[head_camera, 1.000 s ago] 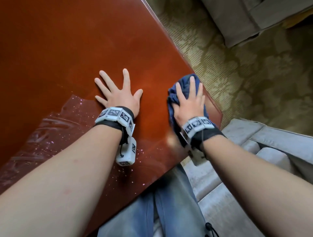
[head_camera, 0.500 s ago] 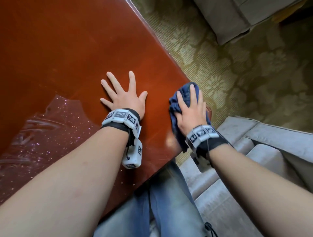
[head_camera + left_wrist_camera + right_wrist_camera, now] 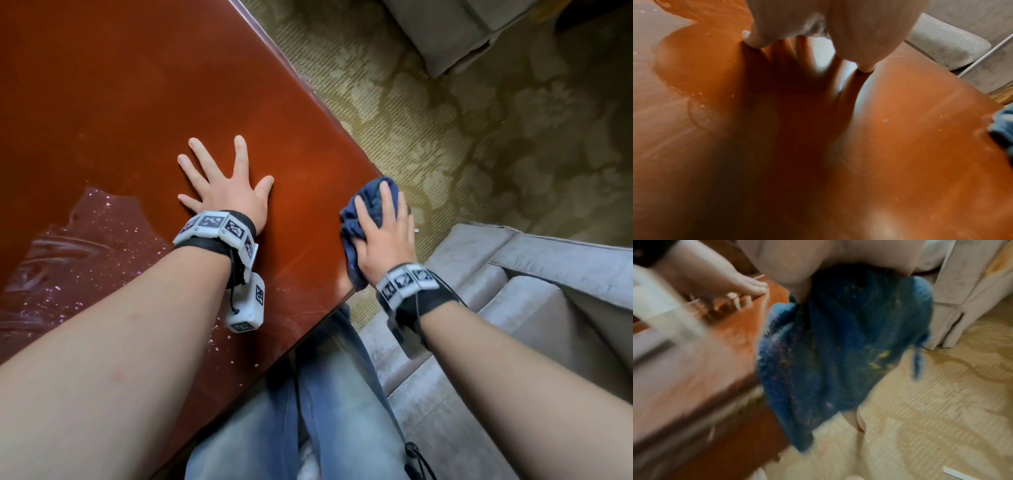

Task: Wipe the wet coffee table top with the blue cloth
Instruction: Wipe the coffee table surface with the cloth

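Judging by how the table (image 3: 137,102) lies now, the wiping is partly done and a good share remains: the broad red-brown top around and beyond the hands shows no pooled water, with only a few stray specks near the front edge, while a large wet patch (image 3: 78,253) — glossy, streaked and dotted with bright flecks — covers the near left part, beside the left forearm and well apart from the cloth. The left-wrist view shows the same wet edge curving off to the left of the fingertips. That patch is what is left, and the cloth would need to travel across the top to reach it. The left hand (image 3: 227,188) lies flat on the dry part with fingers spread straight, holding nothing, seemingly as a brace. The right hand (image 3: 383,236) presses the cloth (image 3: 371,200) at the table's right corner, fingers fairly straight over the bunched blue fabric, which shows past the fingertips and along the thumb side. From the right-wrist view, blurred as it is, much of the cloth hangs off the edge over the carpet (image 3: 941,402) — so only part of it seems to touch the wood.
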